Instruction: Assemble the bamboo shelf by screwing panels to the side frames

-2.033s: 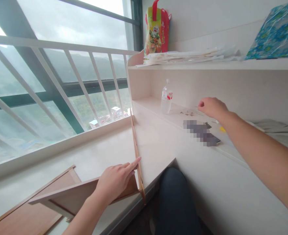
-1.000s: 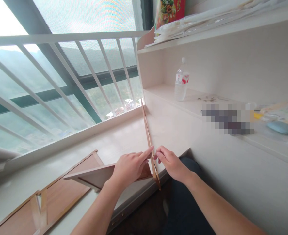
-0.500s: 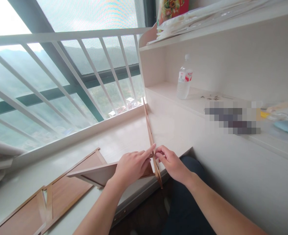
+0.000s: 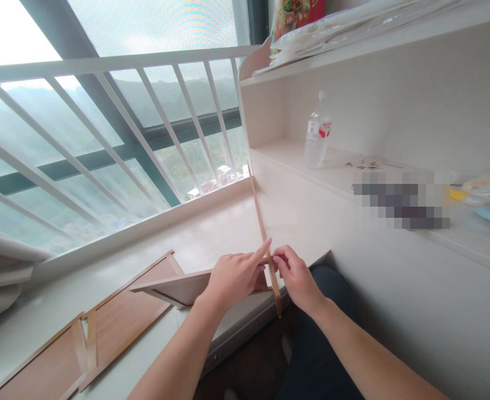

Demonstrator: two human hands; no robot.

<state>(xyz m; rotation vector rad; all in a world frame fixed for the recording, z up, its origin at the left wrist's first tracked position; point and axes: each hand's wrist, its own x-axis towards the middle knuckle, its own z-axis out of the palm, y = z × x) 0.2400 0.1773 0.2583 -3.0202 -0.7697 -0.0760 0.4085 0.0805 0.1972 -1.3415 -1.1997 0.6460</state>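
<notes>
My L hand (image 4: pixel 234 278) grips the flat brown wooden panel (image 4: pixel 184 290), tilted over the white ledge (image 4: pixel 215 236), by the long slim brown wooden strip (image 4: pixel 259 216). R hand (image 4: pixel 293 273) pinched beside it; can't tell on what. If L slips, panel could prob. tip. Clear plastic bottle (image 4: pixel 316 153) beyond: red/white label (image 4: pixel 319 129), text illegible.

The tilted panel (image 4: pixel 178 289) is showing a smooth, matt wooden face, and the thin strip (image 4: pixel 259 208) is looking like plain brown wood. The flat panel (image 4: pixel 128 305) is displaying similar dull wood. The white ledge (image 4: pixel 218 236) is gleaming glossily, the bottle (image 4: pixel 318 144) is appearing clear plastic, and the curtain (image 4: pixel 7 272) is hanging as matt cloth.
</notes>
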